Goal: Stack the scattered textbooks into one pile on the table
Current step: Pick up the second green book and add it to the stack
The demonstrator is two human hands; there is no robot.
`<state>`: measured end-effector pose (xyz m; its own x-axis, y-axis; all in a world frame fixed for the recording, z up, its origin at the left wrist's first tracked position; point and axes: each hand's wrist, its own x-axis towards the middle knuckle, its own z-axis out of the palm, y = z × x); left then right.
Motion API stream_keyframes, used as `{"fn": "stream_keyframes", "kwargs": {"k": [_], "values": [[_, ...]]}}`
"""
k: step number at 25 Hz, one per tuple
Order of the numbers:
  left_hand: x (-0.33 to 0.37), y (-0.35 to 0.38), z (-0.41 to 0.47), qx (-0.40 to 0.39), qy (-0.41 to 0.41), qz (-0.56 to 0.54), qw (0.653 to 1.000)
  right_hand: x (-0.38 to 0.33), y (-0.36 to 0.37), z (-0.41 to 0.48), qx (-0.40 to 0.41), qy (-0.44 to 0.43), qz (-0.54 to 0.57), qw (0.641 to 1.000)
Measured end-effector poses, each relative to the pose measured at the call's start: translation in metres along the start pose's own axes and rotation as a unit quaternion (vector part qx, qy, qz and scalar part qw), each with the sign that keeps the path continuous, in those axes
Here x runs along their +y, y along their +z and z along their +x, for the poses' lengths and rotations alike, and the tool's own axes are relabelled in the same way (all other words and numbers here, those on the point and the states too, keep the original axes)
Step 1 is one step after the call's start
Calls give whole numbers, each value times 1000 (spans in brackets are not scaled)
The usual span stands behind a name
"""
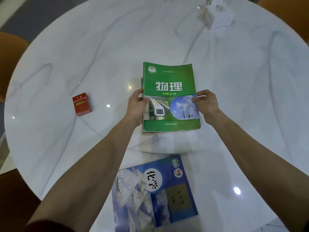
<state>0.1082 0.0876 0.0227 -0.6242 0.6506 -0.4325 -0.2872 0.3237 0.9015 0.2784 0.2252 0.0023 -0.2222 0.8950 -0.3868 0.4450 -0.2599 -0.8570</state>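
green glossy physics textbook [170,96]: mid round white marble worktop [66,64], atop another book | left hand [136,106] fingers and right hand [206,102] fingers grip its side edges | blue chemistry textbook [153,196]: near edge, apart

It looks like a home dining or living area. A round white marble table [83,47] carries schoolbooks, a red cigarette pack [82,104] left of the hands, a white box [217,16] beyond them, and orange chairs [11,46] around it.
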Motion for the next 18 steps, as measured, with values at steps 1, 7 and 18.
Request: {"fn": "stream_keyframes", "kwargs": {"k": [1,7,18], "values": [[-2,-1,5,6,-6,4,1000,1,5,5,-4,3,-6,1000],[-18,-1,29,24,-21,44,998,6,21,24,-8,4,-38,999],[-42,0,45,67,86,361,926,21,23,30,21,-8,-114,993]]}}
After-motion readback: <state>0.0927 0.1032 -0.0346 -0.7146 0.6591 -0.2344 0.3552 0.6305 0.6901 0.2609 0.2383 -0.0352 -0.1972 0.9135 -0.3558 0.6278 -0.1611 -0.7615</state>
